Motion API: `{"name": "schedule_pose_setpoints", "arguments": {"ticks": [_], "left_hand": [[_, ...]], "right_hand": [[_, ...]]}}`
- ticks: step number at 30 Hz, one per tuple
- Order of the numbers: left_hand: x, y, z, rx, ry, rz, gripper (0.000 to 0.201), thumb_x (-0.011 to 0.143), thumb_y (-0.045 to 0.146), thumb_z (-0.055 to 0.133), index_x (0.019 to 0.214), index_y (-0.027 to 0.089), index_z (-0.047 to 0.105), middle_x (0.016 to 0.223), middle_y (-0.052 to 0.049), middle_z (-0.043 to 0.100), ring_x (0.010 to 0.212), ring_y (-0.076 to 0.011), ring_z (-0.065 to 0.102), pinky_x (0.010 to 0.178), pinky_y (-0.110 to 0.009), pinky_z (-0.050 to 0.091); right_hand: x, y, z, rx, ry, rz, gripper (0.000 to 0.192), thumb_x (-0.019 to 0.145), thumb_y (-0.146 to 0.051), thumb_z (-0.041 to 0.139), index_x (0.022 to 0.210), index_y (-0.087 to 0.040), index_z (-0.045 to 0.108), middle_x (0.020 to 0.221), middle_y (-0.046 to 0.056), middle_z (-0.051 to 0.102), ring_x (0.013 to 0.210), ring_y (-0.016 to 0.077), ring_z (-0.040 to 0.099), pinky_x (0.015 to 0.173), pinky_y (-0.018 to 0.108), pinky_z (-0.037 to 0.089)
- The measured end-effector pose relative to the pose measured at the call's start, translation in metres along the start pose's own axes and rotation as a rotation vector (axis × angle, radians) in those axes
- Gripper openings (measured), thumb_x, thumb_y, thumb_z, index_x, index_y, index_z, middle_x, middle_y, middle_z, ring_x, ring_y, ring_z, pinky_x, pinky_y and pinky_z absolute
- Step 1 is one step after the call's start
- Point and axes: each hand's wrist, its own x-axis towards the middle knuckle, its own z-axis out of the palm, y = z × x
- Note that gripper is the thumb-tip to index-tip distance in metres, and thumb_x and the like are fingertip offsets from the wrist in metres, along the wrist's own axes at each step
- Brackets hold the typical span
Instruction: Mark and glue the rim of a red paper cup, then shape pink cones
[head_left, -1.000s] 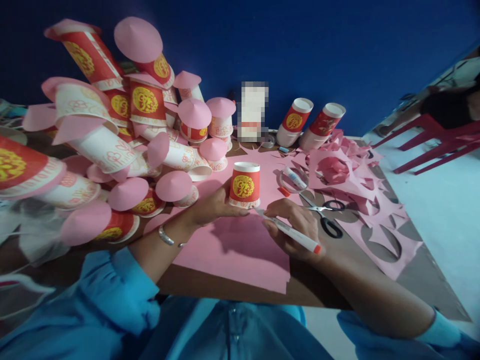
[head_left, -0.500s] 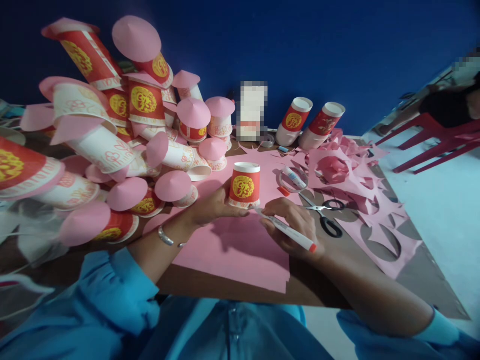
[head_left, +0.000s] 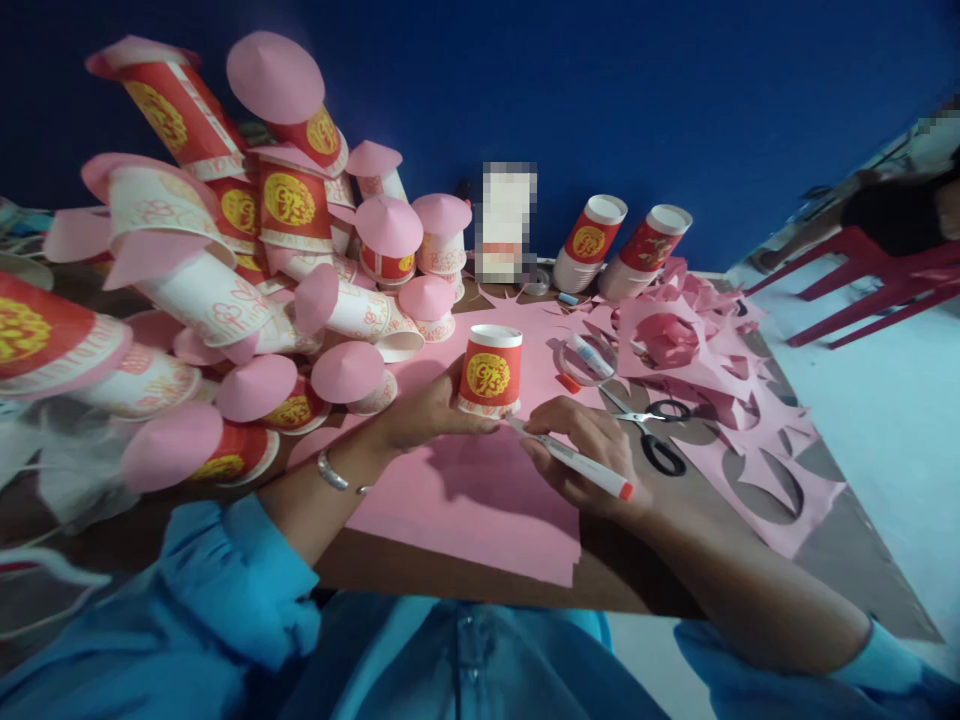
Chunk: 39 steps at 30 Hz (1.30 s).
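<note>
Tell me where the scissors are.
The scissors lie on the table just beyond the right hand, between the pink sheet and cut scraps.

1. Paper cup (head_left: 490, 371), centre of frame: round gold emblem on a red band; character not legible.
2. Stacked cups (head_left: 289, 205), upper left: same gold emblems, unreadable.
3. No other text, brand or number legible.

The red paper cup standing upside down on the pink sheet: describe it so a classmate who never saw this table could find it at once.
Start at the big pink paper sheet in the middle of the brown table. On it stands one upside-down red paper cup with a gold emblem, steadied by the left hand, with the right hand holding a white marker pen at its rim. Unlike the piled cups, it has no pink cone.
</note>
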Motion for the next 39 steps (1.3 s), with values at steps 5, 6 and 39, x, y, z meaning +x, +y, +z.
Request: {"name": "schedule_pose_setpoints", "arguments": {"ticks": [5, 6, 39], "left_hand": [[0.0003, -0.0022, -0.002, -0.015, -0.003, -0.007, 0.081, 0.073, 0.026, 0.098, 0.144, 0.022, 0.059, 0.123, -0.011, 0.078, 0.122, -0.033, 0.072, 0.104, -0.046, 0.055], [0.0004, -0.0025, -0.0019, -0.035, 0.001, -0.002, 0.079, 0.072, 0.026, 0.098, 0.142, 0.022, 0.06, 0.124, -0.011, 0.078, 0.122, -0.0331, 0.071, 0.105, -0.046, 0.055], [0.0001, -0.0033, 0.0002, -0.1, 0.031, 0.022, 0.075, 0.074, 0.024, 0.096, 0.14, 0.026, 0.06, 0.128, -0.008, 0.073, 0.123, -0.0297, 0.067, 0.105, -0.044, 0.051]], "right_hand": [[-0.0008, -0.0002, -0.0014, 0.001, 0.008, 0.011, 0.002, 0.106, -0.025, 0.063, 0.104, -0.023, 0.062, 0.084, 0.002, 0.074, 0.07, 0.0149, 0.073, 0.061, 0.026, 0.057], [-0.0008, 0.0002, -0.0016, 0.004, 0.03, 0.005, 0.003, 0.106, -0.026, 0.062, 0.106, -0.024, 0.063, 0.085, 0.002, 0.074, 0.072, 0.0155, 0.074, 0.062, 0.027, 0.059], [0.0011, -0.0052, -0.0005, 0.01, 0.039, -0.046, 0.013, 0.103, -0.022, 0.067, 0.115, -0.021, 0.064, 0.088, 0.005, 0.08, 0.08, 0.0189, 0.081, 0.072, 0.029, 0.067]]}}
